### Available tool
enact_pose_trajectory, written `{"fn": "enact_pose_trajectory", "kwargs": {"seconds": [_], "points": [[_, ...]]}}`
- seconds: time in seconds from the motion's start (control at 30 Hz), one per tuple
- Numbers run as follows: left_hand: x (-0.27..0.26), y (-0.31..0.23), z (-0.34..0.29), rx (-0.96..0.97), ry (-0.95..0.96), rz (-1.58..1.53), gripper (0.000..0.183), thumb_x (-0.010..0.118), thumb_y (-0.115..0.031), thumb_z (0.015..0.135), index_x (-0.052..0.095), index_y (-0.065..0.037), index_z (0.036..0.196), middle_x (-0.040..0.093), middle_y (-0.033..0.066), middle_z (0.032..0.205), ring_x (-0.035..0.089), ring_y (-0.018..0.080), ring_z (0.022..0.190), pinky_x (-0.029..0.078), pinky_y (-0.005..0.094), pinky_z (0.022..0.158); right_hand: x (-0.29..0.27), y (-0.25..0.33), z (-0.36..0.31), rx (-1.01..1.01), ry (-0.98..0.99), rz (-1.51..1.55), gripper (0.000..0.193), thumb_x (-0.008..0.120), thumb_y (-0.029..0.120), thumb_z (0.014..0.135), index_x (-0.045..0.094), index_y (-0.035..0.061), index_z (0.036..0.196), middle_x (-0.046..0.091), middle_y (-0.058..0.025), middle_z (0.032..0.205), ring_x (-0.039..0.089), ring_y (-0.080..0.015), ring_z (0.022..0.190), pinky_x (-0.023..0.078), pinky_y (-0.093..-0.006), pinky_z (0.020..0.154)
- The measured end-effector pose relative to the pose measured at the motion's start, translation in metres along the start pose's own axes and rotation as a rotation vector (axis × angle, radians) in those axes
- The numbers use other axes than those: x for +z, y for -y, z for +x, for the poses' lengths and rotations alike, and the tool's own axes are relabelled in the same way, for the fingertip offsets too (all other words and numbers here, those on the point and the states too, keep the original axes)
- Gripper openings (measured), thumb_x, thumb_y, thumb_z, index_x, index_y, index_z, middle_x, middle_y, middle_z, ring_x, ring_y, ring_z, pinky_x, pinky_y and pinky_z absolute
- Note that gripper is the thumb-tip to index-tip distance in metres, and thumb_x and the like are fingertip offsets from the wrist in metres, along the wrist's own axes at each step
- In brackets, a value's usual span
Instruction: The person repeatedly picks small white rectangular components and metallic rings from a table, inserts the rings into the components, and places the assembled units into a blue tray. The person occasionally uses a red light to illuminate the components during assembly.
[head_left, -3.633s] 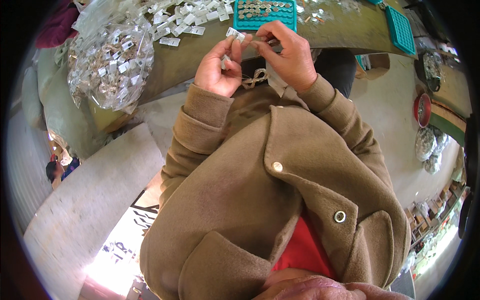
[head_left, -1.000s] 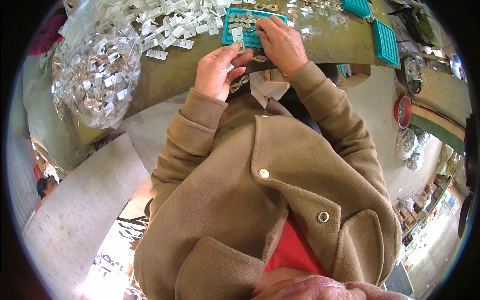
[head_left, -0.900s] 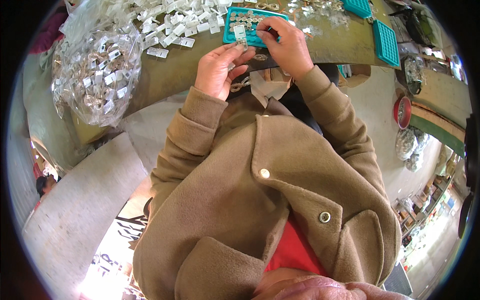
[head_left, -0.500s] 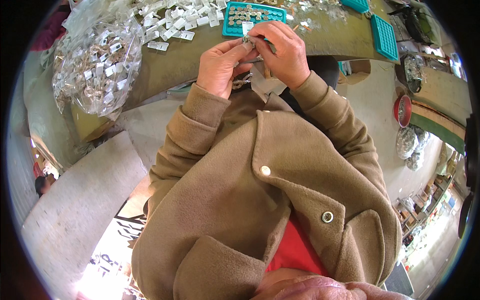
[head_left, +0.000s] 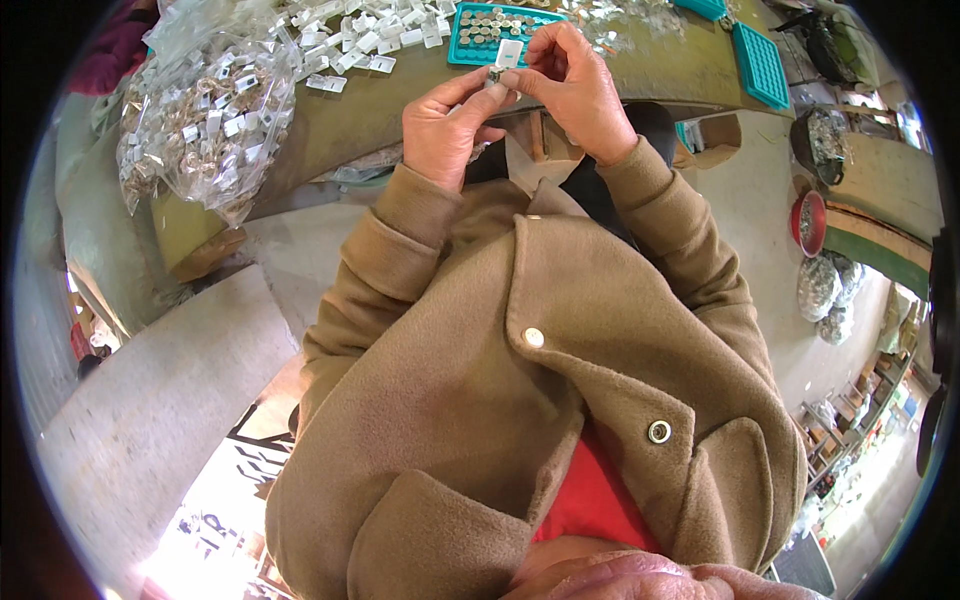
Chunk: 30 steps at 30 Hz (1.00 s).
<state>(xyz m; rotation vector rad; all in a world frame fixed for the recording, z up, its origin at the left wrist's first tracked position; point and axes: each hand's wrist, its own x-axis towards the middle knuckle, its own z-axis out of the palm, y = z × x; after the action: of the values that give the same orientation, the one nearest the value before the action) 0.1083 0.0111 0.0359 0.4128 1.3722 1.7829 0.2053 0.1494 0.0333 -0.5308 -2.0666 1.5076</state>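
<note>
In front of me, above the near edge of the table, my two hands work at one small piece. My left hand [head_left: 440, 132] is closed, pinching a small shiny metallic piece [head_left: 494, 75] between thumb and fingertips. A small white plastic tag [head_left: 509, 52] shows just above it; whether the two are joined I cannot tell. My right hand [head_left: 585, 95] is partly closed, its thumb reaching to the same piece and its fingers curled beside the tag. Behind my fingertips lies a teal tray [head_left: 460, 48] holding several round metallic discs [head_left: 490, 24].
Many white plastic tags [head_left: 375, 35] are heaped on the table [head_left: 350, 125]. At the left edge sits a clear bag [head_left: 215, 130] of tags and chains. Another teal tray [head_left: 762, 65] lies at the right end. A red bowl [head_left: 808, 222] and clear bags [head_left: 828, 290] stand farther right.
My right fingers have lifted away from my right thumb and up. The white tag now stands out more fully above the fingertips. The view has shifted slightly.
</note>
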Motion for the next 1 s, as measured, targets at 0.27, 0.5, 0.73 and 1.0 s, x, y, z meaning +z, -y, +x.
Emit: {"fn": "enact_pose_trajectory", "kwargs": {"seconds": [0.27, 0.5, 0.73, 1.0], "points": [[0.002, -0.002, -0.009, -0.206, -0.006, -0.109, 0.025, 0.063, -0.019, 0.093, 0.065, -0.004, 0.112, 0.069, 0.0053, 0.101, 0.067, 0.0119, 0.089, 0.051, 0.0182, 0.058, 0.014, 0.008, -0.014, 0.130, 0.057, 0.012, 0.023, 0.058, 0.022, 0.096, 0.064, 0.0008, 0.093, 0.059, -0.0001, 0.074, 0.051, -0.0063, 0.067, 0.044, -0.0239, 0.059], [-0.013, 0.004, -0.004, -0.501, 0.080, -0.410, 0.024, 0.062, -0.021, 0.095, 0.061, -0.008, 0.115, 0.065, 0.0030, 0.100, 0.063, 0.0049, 0.079, 0.046, 0.0122, 0.052, 0.009, 0.015, -0.018, 0.253, 0.152, 0.225, 0.023, 0.055, 0.020, 0.098, 0.065, -0.0006, 0.101, 0.064, -0.0013, 0.081, 0.059, -0.0064, 0.070, 0.051, -0.0235, 0.064], [-0.023, 0.017, 0.004, -0.590, 0.319, -0.719, 0.024, 0.059, -0.019, 0.096, 0.055, -0.008, 0.116, 0.064, 0.0074, 0.101, 0.056, 0.0001, 0.066, 0.039, 0.0111, 0.042, 0.001, 0.010, -0.013, 0.386, 0.186, 0.629, 0.028, 0.056, 0.013, 0.095, 0.063, -0.0053, 0.115, 0.069, -0.0134, 0.106, 0.067, -0.0145, 0.087, 0.055, -0.0266, 0.078], [-0.016, 0.019, 0.005, -0.605, 0.144, -0.950, 0.021, 0.056, -0.019, 0.098, 0.056, -0.005, 0.114, 0.064, 0.0088, 0.107, 0.052, -0.0007, 0.059, 0.036, 0.0123, 0.038, -0.010, -0.001, -0.007, 0.236, 0.346, 0.514, 0.036, 0.061, 0.011, 0.089, 0.062, -0.0033, 0.122, 0.067, -0.0117, 0.114, 0.065, -0.0180, 0.098, 0.052, -0.0311, 0.089]]}}
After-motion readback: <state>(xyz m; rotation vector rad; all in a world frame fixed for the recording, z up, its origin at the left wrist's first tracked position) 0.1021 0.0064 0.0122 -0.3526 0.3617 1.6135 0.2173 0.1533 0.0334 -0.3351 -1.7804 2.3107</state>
